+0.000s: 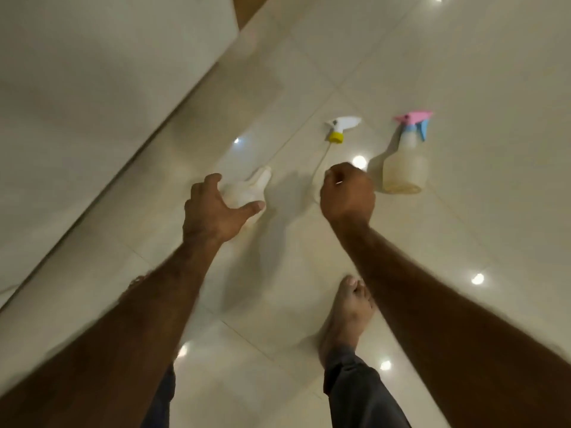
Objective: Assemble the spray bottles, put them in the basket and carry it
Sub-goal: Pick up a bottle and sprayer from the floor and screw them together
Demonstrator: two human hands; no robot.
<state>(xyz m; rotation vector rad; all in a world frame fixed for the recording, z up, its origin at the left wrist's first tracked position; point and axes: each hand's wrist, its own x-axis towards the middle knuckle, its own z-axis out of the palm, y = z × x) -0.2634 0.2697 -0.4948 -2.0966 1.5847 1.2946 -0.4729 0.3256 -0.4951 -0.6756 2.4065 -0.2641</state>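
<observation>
On glossy cream floor tiles (463, 72), seen from above, nearest first:

Bare foot (347, 313): planted on the tiles low in the view, a dark trouser leg (355, 390) above it.

Left hand (216, 211): arm stretched forward, fingers and thumb spread apart, curved over a pale bottle without closing; whether the fingertips touch it cannot be told through the blur.

White bottle (250, 186): capless, lying on the floor directly beyond the left palm, neck pointing away and to the right.

Right hand (347, 193): fingers curled into a fist, back of hand up. Whether it pinches the thin dip tube (321, 159) that runs toward it cannot be told.

Yellow-collared trigger head (341, 126): white, lying loose on the tiles beyond the right hand, its tube trailing back toward the fist.

Assembled spray bottle (401, 168): translucent body, pink and blue trigger top, lying just right of the right hand, nozzle end farthest away.

Pale wall (92, 88): runs diagonally along the left, with a wooden edge (247, 7) at the far top.
</observation>
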